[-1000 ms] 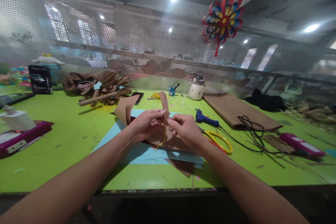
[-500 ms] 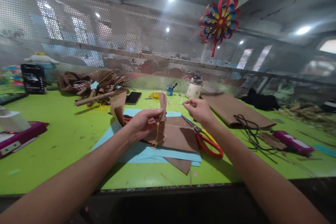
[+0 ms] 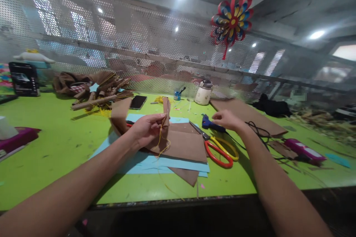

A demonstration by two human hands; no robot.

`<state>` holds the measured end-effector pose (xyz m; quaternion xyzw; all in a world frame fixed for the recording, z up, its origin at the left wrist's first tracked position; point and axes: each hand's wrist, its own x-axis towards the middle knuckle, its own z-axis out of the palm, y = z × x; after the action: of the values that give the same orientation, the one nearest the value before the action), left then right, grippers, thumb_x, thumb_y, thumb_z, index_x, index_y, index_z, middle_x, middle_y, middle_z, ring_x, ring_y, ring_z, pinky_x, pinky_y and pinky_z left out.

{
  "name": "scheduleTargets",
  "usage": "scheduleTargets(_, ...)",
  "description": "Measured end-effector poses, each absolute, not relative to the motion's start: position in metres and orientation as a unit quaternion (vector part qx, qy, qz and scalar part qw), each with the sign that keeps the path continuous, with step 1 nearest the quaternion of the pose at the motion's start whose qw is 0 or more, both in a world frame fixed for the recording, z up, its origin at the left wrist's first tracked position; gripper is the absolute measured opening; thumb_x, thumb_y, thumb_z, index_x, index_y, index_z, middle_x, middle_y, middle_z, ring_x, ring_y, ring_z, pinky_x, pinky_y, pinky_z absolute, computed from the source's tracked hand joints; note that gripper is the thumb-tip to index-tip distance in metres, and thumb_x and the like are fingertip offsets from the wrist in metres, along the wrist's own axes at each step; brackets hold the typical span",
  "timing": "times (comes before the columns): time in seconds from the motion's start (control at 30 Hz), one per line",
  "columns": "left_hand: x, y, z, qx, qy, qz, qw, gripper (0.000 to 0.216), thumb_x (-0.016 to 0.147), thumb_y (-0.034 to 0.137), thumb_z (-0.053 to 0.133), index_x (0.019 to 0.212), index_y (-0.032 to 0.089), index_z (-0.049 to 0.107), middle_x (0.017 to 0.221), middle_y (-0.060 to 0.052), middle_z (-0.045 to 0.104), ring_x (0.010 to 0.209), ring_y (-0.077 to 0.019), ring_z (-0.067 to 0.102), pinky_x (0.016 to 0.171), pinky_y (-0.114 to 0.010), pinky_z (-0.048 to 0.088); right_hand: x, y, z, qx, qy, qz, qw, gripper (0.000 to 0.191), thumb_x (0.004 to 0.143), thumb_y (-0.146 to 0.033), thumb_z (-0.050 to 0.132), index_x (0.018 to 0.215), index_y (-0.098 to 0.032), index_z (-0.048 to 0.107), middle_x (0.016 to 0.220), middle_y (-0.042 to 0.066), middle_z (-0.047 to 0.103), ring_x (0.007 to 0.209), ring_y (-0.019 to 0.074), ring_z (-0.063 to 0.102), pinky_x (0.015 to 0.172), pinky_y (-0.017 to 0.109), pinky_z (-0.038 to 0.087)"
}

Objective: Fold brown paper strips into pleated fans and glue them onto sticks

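My left hand [image 3: 146, 129] is closed, pinching a narrow folded piece of brown paper [image 3: 166, 111] that stands upright. Yellow string [image 3: 164, 149] dangles below those fingers. My right hand [image 3: 229, 120] hovers at the handle end of a blue glue gun [image 3: 213, 124], its fingers bent and loosely apart; I see nothing in them, and contact with the gun is unclear. Scissors [image 3: 219, 152] with red and yellow handles lie just below the gun. Under my left hand, a brown paper sheet [image 3: 183, 146] rests on light blue sheets [image 3: 178, 164].
A bundle of brown paper rolls [image 3: 94, 100] and a phone [image 3: 138, 102] lie back left. Behind stand a small blue jar [image 3: 177, 95] and a cream bottle [image 3: 203, 93]. Folded brown paper [image 3: 250, 118], a dark cord [image 3: 260, 131] and a purple power strip [image 3: 304, 150] are to the right.
My right hand has moved right, away from the thin pale stick on the table, and the glue gun now shows beside it. My left hand keeps its hold on the folded paper.
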<state>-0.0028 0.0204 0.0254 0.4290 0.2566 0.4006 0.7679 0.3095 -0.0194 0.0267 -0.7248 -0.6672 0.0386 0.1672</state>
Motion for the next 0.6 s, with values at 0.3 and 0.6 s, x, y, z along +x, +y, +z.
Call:
scheduleTargets(0.3,-0.004,0.022,0.023,0.409,0.243,0.406,0.78,0.007,0.073,0.01,0.055,0.068,0.009,0.059,0.057,-0.003,0.056,0.048,-0.008,0.049,0.041,-0.018,0.037,0.308,-0.001,-0.007,-0.768,-0.635,0.019,0.086,0.022,0.053,-0.009,0.056,0.072,-0.011,0.066,0.073,0.013,0.065,0.061,0.0185,0.056,0.053,0.027,0.035)
scheduleTargets(0.6,-0.003,0.023,0.021,0.385,0.253,0.419,0.782,0.008,0.074,0.01,0.054,0.067,0.009,0.059,0.056,-0.002,0.054,0.048,-0.0073,0.048,0.044,-0.019,0.037,0.306,-0.032,0.036,-0.708,-0.622,0.099,0.319,0.035,0.066,-0.022,0.055,0.1,-0.014,0.062,0.089,0.011,0.066,0.077,0.0218,0.06,0.062,0.029,0.043)
